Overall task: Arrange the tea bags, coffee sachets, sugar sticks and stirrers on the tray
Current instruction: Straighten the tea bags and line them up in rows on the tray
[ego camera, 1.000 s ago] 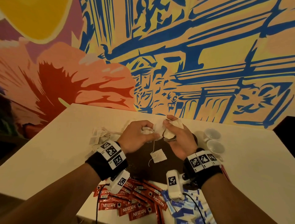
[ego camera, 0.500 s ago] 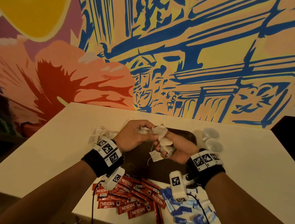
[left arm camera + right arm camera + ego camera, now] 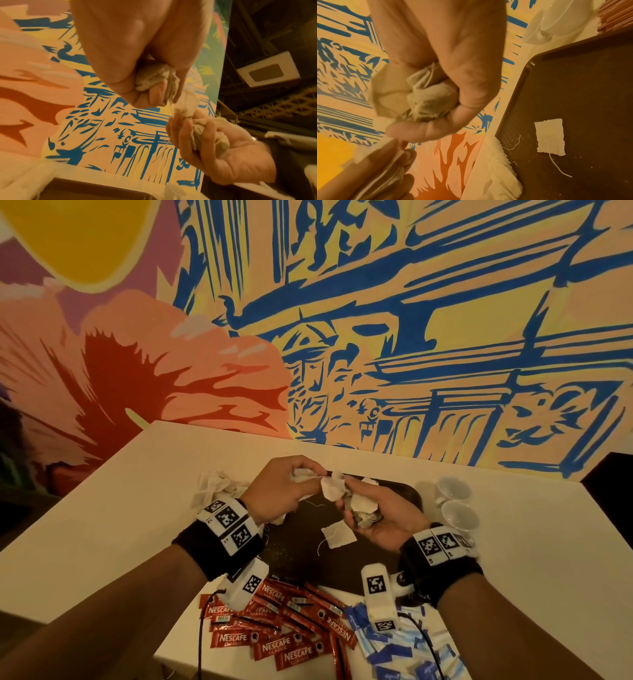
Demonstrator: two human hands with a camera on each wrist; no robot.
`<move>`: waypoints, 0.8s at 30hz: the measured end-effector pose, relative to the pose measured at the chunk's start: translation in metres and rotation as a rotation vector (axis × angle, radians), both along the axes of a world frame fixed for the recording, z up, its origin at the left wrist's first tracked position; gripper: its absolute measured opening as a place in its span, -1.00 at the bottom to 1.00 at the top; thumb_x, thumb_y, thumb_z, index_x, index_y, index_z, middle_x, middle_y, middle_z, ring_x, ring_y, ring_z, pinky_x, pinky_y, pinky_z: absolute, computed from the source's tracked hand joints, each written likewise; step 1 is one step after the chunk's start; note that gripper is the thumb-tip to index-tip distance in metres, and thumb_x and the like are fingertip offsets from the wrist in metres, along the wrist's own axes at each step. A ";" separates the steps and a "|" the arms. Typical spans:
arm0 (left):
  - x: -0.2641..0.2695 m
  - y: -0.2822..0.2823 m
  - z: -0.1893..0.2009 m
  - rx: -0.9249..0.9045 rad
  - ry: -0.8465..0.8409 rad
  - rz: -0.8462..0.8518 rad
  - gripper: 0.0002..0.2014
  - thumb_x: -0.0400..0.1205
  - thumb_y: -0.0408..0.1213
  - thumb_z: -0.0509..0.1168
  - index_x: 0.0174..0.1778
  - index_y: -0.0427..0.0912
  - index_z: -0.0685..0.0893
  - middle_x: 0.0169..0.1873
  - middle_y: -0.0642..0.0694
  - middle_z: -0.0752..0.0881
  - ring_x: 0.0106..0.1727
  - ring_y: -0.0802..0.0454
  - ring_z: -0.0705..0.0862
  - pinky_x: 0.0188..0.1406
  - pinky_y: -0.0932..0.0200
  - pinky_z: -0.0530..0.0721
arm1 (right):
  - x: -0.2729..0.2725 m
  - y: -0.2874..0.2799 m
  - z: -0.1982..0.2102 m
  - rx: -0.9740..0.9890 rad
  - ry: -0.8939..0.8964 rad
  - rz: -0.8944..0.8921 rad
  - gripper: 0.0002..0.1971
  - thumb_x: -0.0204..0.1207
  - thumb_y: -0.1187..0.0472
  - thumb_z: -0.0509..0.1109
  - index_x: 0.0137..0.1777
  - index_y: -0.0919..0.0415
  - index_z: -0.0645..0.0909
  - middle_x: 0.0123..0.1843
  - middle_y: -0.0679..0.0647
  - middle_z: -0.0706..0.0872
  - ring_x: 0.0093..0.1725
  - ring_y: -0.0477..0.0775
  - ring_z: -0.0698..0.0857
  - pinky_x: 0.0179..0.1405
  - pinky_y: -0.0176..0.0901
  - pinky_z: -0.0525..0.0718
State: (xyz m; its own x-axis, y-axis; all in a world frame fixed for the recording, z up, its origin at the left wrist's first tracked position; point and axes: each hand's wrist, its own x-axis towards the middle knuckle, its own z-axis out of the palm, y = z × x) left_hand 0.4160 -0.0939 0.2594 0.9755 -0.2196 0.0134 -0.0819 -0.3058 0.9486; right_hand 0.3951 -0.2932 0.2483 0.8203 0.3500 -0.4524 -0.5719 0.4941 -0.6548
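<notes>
Both hands work above the far half of the dark tray [image 3: 404, 494], sorting a tangle of tea bags. The left hand [image 3: 281, 491] has its fingers curled round a small wad of bags, pinching them near the fingertips; the right hand [image 3: 380, 518] lies palm-up with its fingers closed round a bigger bunch of tea bags [image 3: 426, 98]. One bag hangs between the two hands, and thin strings trail from the bunches, so the step in hand looks like pulling the bags apart from each other.

A single tea bag [image 3: 337, 534] already lies flat near the middle of the tray, its string loose beside it. More bags sit in a heap [image 3: 215, 487] on the table [image 3: 102, 529] just off the tray's far-left corner. The coffee sachets [image 3: 287, 635] and blue sugar sticks [image 3: 394, 648] lie by the table's near edge, off the tray. Two white cups [image 3: 455, 501] stand beside the tray's right edge. Stirrers I cannot make out for certain.

The next move likely calls for freeing one bag without snapping its string, then laying it flat beside the one on the tray
</notes>
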 end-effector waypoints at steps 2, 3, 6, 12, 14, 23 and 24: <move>-0.002 0.001 0.004 -0.101 0.138 0.001 -0.85 0.64 -0.23 0.45 -0.04 -0.26 0.78 -0.43 -0.02 0.59 -0.55 0.15 0.39 -0.60 0.29 0.28 | 0.000 0.001 0.000 0.014 -0.025 -0.016 -0.87 0.61 0.24 0.43 0.10 0.22 0.73 -0.07 0.18 0.79 -0.21 0.01 0.74 -0.40 -0.28 0.75; -0.003 0.001 0.006 -0.131 0.197 -0.020 -0.77 0.66 -0.13 0.43 -0.07 -0.26 0.77 -0.43 -0.06 0.56 -0.52 0.12 0.38 -0.60 0.27 0.26 | 0.001 0.001 -0.001 0.010 -0.033 -0.028 -0.87 0.57 0.24 0.46 0.08 0.22 0.72 -0.05 0.17 0.78 -0.19 0.02 0.75 -0.41 -0.29 0.75; -0.008 0.001 0.012 -0.147 0.309 -0.079 -0.63 0.60 0.14 0.41 -0.15 -0.14 0.74 -0.51 0.00 0.49 -0.56 0.11 0.31 -0.57 0.24 0.21 | 0.002 0.003 -0.004 -0.029 -0.057 -0.052 -0.79 0.43 0.22 0.54 0.04 0.21 0.68 -0.11 0.15 0.78 -0.17 0.03 0.76 -0.44 -0.28 0.74; -0.008 -0.002 0.015 -0.035 0.245 -0.077 -0.57 0.52 0.20 0.48 -0.26 -0.13 0.62 -0.53 0.01 0.40 -0.57 0.11 0.28 -0.58 0.25 0.22 | 0.002 0.002 -0.011 -0.106 -0.169 -0.033 -0.64 0.47 0.21 0.58 0.21 0.20 0.57 -0.10 0.12 0.76 -0.15 0.01 0.75 -0.45 -0.26 0.70; -0.008 -0.003 0.016 0.042 0.173 -0.069 -0.60 0.56 0.07 0.50 -0.34 -0.18 0.61 -0.54 0.02 0.39 -0.56 0.12 0.29 -0.60 0.28 0.26 | 0.001 0.001 -0.012 -0.141 -0.194 -0.012 -0.59 0.50 0.23 0.58 0.31 0.19 0.56 -0.03 0.16 0.75 -0.16 0.00 0.74 -0.48 -0.24 0.67; 0.001 0.003 0.014 0.094 0.188 -0.022 -0.68 0.64 -0.22 0.42 -0.42 -0.09 0.53 -0.49 -0.05 0.40 -0.51 0.06 0.31 -0.61 0.30 0.28 | 0.002 -0.002 -0.018 -0.243 -0.288 0.012 -0.64 0.53 0.33 0.54 0.32 0.33 0.67 -0.15 0.16 0.76 -0.28 -0.03 0.70 -0.55 -0.25 0.61; 0.001 0.004 0.014 0.083 0.198 -0.027 -0.69 0.64 -0.22 0.41 -0.40 -0.10 0.52 -0.47 -0.06 0.41 -0.49 0.05 0.33 -0.60 0.28 0.26 | 0.002 -0.002 -0.019 -0.275 -0.289 0.000 -0.64 0.51 0.31 0.56 0.30 0.33 0.68 -0.18 0.16 0.76 -0.30 -0.03 0.70 -0.54 -0.24 0.61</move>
State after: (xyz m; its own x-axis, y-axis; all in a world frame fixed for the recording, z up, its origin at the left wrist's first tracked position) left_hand 0.4172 -0.0902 0.2738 0.9509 -0.2384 -0.1974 0.0946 -0.3834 0.9187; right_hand 0.3975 -0.2952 0.2294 0.9275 0.2482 -0.2795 -0.3445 0.2777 -0.8968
